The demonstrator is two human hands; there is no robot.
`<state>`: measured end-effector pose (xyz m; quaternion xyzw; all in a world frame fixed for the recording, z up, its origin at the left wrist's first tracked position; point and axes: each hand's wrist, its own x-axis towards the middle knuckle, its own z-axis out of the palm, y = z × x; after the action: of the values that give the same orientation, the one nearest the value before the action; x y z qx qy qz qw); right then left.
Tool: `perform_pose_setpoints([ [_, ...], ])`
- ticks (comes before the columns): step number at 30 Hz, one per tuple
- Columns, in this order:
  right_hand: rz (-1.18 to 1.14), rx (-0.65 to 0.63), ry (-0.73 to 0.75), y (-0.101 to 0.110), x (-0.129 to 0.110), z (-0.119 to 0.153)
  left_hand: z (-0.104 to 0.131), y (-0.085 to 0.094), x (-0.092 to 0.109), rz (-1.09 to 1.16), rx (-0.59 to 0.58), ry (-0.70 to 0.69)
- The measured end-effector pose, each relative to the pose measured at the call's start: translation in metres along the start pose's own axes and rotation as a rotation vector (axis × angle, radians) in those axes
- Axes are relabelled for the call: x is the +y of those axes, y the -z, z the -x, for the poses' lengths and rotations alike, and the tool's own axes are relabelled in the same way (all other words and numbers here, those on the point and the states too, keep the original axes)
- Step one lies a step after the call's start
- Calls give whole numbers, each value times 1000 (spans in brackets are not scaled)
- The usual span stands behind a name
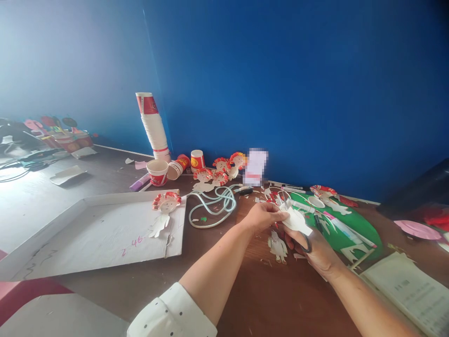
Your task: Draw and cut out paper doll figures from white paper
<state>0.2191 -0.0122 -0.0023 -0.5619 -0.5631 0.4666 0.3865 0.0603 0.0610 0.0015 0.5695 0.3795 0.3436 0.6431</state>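
Note:
My left hand (264, 218) pinches a piece of white paper (296, 221) between thumb and fingers. In my right hand (317, 248) is a pair of scissors (307, 243); a dark handle loop shows at the fingers, and the blades rise by the paper's far edge. Paper and hand partly cover the scissors. Just below the hands a cut-out paper figure (278, 247) lies on the brown table. Beyond them, a green round sheet (365, 229) carries markers (345, 227), paper scraps and a paper doll (329, 199) with a red fringed head.
A shallow white box lid (101, 234) stands at left, with another paper doll (166, 203) on its edge. Behind are a coiled pale cable (229, 201), a tall stack of paper cups (154, 131) and loose cups (157, 172). An open book (409, 290) lies at right.

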Motion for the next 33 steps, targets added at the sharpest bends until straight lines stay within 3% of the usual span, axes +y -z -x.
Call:
perform_pose_setpoints([
  [8,40,-5,0,-1,-5,1,-1,-3,0,91,39,-14],
  [33,103,-5,43,2,1,-1,5,-3,8,68,76,28],
])
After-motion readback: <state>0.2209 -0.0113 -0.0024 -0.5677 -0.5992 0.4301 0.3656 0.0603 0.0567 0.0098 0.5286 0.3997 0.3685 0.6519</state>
